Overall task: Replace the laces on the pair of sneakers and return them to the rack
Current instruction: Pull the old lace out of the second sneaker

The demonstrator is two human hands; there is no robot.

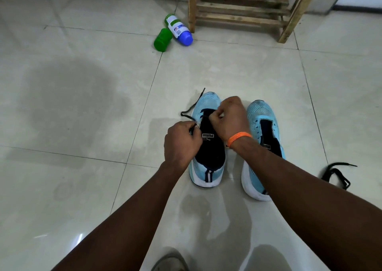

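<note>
A: Both hands are on the lace (pixel 192 105). The left hand (pixel 182 140) pinches one end beside the shoe (pixel 206 171), and the right hand (pixel 229 122) is curled round the other end over the tongue

B: The danger is a skipped eyelet, or uneven ends if one side gets pulled harder. That loose tail could slip back out too

A: The second shoe (pixel 260 111) stands unlaced just beside it on the floor, with a spare lace (pixel 334 173) lying apart and the rack (pixel 244 12) beyond

B: The bottle (pixel 178 29) lies tipped against a green cup (pixel 163 40). What's inside them, can't tell
</note>
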